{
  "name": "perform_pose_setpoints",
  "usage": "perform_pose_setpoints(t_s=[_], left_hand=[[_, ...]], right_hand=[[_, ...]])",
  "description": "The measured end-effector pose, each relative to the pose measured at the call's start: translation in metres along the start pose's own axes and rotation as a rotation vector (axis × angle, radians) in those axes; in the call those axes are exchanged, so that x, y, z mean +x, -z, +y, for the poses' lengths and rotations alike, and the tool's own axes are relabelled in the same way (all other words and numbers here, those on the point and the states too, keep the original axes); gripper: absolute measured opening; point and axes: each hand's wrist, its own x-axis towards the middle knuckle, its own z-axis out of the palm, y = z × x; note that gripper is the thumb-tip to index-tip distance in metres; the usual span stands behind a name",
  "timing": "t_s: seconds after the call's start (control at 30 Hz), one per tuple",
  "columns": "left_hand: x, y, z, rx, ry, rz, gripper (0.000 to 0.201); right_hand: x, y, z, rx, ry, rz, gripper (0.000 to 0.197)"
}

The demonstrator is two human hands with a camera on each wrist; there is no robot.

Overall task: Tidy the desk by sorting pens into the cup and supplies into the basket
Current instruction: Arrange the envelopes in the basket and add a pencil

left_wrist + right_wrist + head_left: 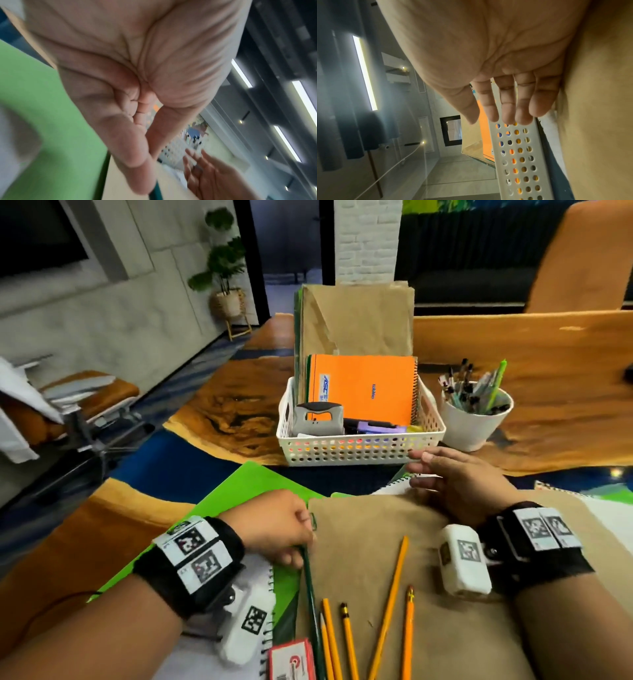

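Note:
A brown paper folder with a dark green edge lies in front of me, and several yellow pencils lie loose on it. My left hand curls round the folder's left edge; the left wrist view shows the thumb and fingers of the left hand closing at that green edge. My right hand is open over the folder's far edge, fingers straight, just short of the white perforated basket. In the right wrist view the right hand holds nothing and its fingertips are near the basket. A white cup full of pens stands right of the basket.
The basket holds an orange spiral notebook, brown envelopes, a grey stapler and small items. A bright green notebook lies under my left arm. A red and white box sits by the pencils. A white spiral pad pokes out beyond the folder.

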Motion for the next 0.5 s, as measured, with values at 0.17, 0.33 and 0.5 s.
perform_pose_setpoints(t_s=[0.17, 0.33, 0.5], left_hand=[[-0.007, 0.067, 0.017, -0.476, -0.150, 0.327, 0.009], [0.029, 0.108, 0.046, -0.844, -0.381, 0.723, 0.013], [0.085, 0.087, 0.044, -0.855, -0.321, 0.794, 0.008]], right_hand=[[0.004, 0.001, -0.001, 0.072, 0.062, 0.109, 0.014], [0.014, 0.001, -0.004, 0.155, 0.156, 0.204, 0.014], [0.016, 0.004, -0.002, 0.161, 0.206, 0.196, 0.021]])
